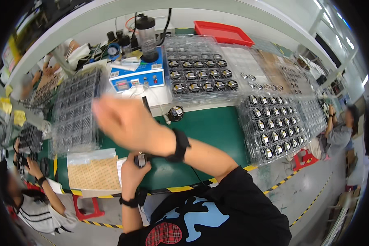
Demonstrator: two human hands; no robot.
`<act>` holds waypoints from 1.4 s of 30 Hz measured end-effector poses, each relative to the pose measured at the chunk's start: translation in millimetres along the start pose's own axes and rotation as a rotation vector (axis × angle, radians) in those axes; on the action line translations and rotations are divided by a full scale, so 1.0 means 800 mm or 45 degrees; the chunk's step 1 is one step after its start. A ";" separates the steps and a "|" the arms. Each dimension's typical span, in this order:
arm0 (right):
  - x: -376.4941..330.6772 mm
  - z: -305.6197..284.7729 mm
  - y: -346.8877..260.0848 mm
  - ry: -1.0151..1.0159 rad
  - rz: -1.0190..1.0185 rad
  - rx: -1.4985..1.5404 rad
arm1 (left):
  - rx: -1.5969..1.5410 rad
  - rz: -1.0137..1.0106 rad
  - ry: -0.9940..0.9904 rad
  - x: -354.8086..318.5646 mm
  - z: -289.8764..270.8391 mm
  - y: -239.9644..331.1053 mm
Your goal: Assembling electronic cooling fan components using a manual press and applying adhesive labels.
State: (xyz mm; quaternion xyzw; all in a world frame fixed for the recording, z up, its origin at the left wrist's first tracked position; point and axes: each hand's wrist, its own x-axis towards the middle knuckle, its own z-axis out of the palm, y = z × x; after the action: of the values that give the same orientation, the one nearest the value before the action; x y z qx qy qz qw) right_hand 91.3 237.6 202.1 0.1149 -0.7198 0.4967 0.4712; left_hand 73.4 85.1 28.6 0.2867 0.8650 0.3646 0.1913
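Note:
My left hand [134, 167] is closed around a small dark component [140, 160] just above the near edge of the green mat [209, 131]. My right hand [121, 119] reaches across to the left, over the mat, and is blurred by motion. It is beside a stack of clear blister trays [74, 112]. I cannot tell whether it holds anything. Both wrists wear black bands. A small round black-and-silver part [176, 113] lies alone on the mat beyond my right forearm.
A blue box device [137, 76] with a clear cylinder [146, 35] stands at the back. Clear trays of round parts [201, 76] lie behind and to the right [270, 127]. A red tray [223, 33] sits far back. A tan sheet [94, 173] lies front left. Other people work left [33, 201] and right [340, 129].

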 end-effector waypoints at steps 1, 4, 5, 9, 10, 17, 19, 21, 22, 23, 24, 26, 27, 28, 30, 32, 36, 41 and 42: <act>-0.019 -0.004 -0.006 -0.097 -0.268 -0.181 | -0.048 0.135 -0.015 -0.011 -0.003 -0.035; -0.110 -0.014 -0.009 -0.269 -0.589 -0.223 | -0.210 0.197 0.040 -0.061 -0.012 -0.012; -0.114 -0.018 -0.009 -0.263 -0.579 -0.238 | -0.327 0.155 0.074 -0.075 -0.017 0.010; -0.114 -0.015 -0.023 -0.257 -0.456 -0.159 | -0.459 0.256 0.250 -0.079 -0.009 0.030; -0.113 -0.015 -0.021 -0.305 -0.468 -0.205 | -0.470 0.338 0.313 -0.078 -0.008 0.030; -0.128 -0.024 -0.010 -0.440 -0.467 -0.437 | -0.903 0.105 -0.141 -0.089 0.012 -0.021; -0.126 -0.029 -0.028 -0.437 -0.353 -0.489 | -0.988 0.019 -0.257 -0.089 0.006 -0.024; -0.137 -0.039 -0.037 -0.430 -0.301 -0.511 | -1.089 0.097 -0.156 -0.098 0.007 0.002; -0.152 -0.044 -0.038 -0.345 -0.192 -0.448 | -1.140 0.134 -0.107 -0.099 0.007 0.008; -0.169 -0.050 -0.041 -0.263 -0.083 -0.385 | -1.138 0.138 -0.106 -0.099 0.009 0.009; -0.191 -0.055 -0.045 -0.195 0.058 -0.388 | -1.172 0.097 -0.131 -0.101 0.011 0.007; -0.224 -0.067 -0.044 -0.131 0.200 -0.386 | -1.238 0.013 -0.180 -0.104 0.016 0.003; -0.235 -0.074 -0.042 -0.209 0.641 -0.173 | -1.239 0.011 -0.176 -0.103 0.020 0.005; -0.245 -0.079 -0.039 -0.287 1.080 0.049 | -1.271 0.032 -0.211 -0.100 0.024 0.009; -0.269 -0.083 -0.035 -0.273 1.086 0.038 | -1.335 0.079 -0.284 -0.096 0.034 0.017; -0.282 -0.086 -0.034 -0.231 1.093 0.013 | -1.278 0.086 -0.280 -0.093 0.045 0.020; -0.280 -0.090 -0.029 -0.156 1.210 0.034 | -1.080 0.105 -0.257 -0.091 0.054 0.025; -0.285 -0.087 -0.015 -0.250 1.201 -0.090 | -0.892 0.119 -0.253 -0.094 0.050 0.015; -0.284 -0.086 -0.014 -0.259 1.207 -0.112 | -0.871 0.127 -0.266 -0.093 0.049 0.012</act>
State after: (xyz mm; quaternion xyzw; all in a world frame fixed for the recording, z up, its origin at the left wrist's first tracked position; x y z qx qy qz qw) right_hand 257.3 220.0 33.2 -0.1978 -0.7555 0.6120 0.1247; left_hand 154.8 63.7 19.1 0.2836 0.6536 0.6106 0.3456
